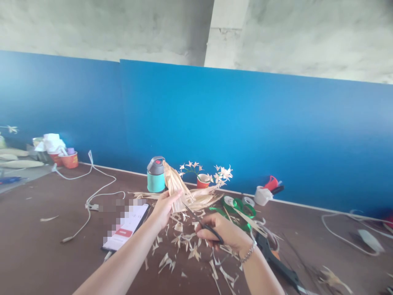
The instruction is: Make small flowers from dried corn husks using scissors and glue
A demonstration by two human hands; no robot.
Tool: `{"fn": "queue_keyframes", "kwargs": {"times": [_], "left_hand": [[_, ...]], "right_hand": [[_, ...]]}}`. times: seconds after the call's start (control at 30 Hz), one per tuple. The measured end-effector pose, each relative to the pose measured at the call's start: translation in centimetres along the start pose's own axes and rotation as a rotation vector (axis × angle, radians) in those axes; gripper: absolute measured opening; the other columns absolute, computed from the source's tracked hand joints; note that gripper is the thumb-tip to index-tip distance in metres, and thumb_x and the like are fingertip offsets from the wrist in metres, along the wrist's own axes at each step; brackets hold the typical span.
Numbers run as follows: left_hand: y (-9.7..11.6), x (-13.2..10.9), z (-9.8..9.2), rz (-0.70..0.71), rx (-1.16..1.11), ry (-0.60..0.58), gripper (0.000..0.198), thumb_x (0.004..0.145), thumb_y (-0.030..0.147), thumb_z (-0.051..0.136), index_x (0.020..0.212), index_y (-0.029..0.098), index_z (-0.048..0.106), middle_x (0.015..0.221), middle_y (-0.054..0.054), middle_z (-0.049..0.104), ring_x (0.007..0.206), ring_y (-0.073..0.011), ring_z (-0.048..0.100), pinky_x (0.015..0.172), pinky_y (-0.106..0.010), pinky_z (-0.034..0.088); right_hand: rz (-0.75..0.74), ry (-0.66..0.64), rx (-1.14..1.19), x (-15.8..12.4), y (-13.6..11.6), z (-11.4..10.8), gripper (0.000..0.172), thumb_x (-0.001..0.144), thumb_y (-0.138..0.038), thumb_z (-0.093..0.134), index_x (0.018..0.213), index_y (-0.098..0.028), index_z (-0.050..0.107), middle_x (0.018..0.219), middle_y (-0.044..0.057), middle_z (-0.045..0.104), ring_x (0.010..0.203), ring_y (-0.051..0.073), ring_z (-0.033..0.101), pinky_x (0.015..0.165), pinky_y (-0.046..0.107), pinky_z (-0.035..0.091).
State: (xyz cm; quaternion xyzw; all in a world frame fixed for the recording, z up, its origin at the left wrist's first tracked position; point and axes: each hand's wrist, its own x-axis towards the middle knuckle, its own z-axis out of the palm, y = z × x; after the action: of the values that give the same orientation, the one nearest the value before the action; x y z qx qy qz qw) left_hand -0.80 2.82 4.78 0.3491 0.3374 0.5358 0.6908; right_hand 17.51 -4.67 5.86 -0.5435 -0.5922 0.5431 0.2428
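Observation:
My left hand is closed on a pale dried corn husk, which it holds upright above the table. In my right hand is a pair of black-handled scissors; the blades point up and left toward the husk's lower edge. Whether the blades touch the husk I cannot tell. Cut husk scraps and small star-shaped pieces lie scattered beneath both hands. More long husk strips rest behind them. A red cup at the back holds thin stems with pale star-shaped flowers.
A teal jar with a grey lid stands by the blue partition. Left of my forearm lies a phone. Green ribbon and a black glue gun are on the right. White cables cross the table's left side.

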Motion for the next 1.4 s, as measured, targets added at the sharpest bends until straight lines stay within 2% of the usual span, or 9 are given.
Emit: {"fn": "queue_keyframes", "kwargs": {"times": [0.43,0.9,1.07,1.4], "left_hand": [[-0.5,0.1,-0.1,-0.007,0.038,-0.030,0.034,0.056,0.030,0.080,0.082,0.011,0.070,0.071,-0.009,0.073,0.071,-0.0243,0.068,0.068,-0.032,0.052],[-0.7,0.2,-0.2,0.007,-0.022,-0.033,0.030,0.057,0.029,0.079,0.080,0.012,0.069,0.070,-0.007,0.072,0.068,-0.0215,0.068,0.063,-0.028,0.050],[-0.7,0.2,0.0,0.030,-0.063,-0.017,0.030,0.057,0.028,0.080,0.078,0.011,0.069,0.070,-0.008,0.073,0.066,-0.0201,0.068,0.063,-0.027,0.051],[-1.2,-0.2,0.3,0.034,-0.123,0.052,0.035,0.060,0.029,0.078,0.088,0.011,0.067,0.077,-0.011,0.073,0.075,-0.0245,0.069,0.064,-0.028,0.052]], "right_hand": [[0.007,0.021,-0.026,0.0,-0.1,0.0,0.017,0.069,-0.027,0.065,0.079,-0.013,0.065,0.043,-0.006,0.050,0.037,0.005,0.041,0.035,0.015,0.034],[-0.007,0.112,-0.069,0.4,0.5,0.2,0.012,0.068,-0.024,0.062,0.074,-0.014,0.065,0.043,-0.006,0.045,0.037,0.005,0.035,0.036,0.016,0.028],[-0.030,0.155,-0.116,0.3,-0.1,0.4,0.012,0.067,-0.023,0.061,0.071,-0.013,0.067,0.044,-0.006,0.044,0.039,0.005,0.034,0.037,0.016,0.026],[0.011,0.184,-0.051,0.2,-0.7,1.0,0.011,0.067,-0.024,0.060,0.071,-0.014,0.063,0.038,-0.007,0.043,0.034,0.005,0.032,0.034,0.016,0.026]]}}
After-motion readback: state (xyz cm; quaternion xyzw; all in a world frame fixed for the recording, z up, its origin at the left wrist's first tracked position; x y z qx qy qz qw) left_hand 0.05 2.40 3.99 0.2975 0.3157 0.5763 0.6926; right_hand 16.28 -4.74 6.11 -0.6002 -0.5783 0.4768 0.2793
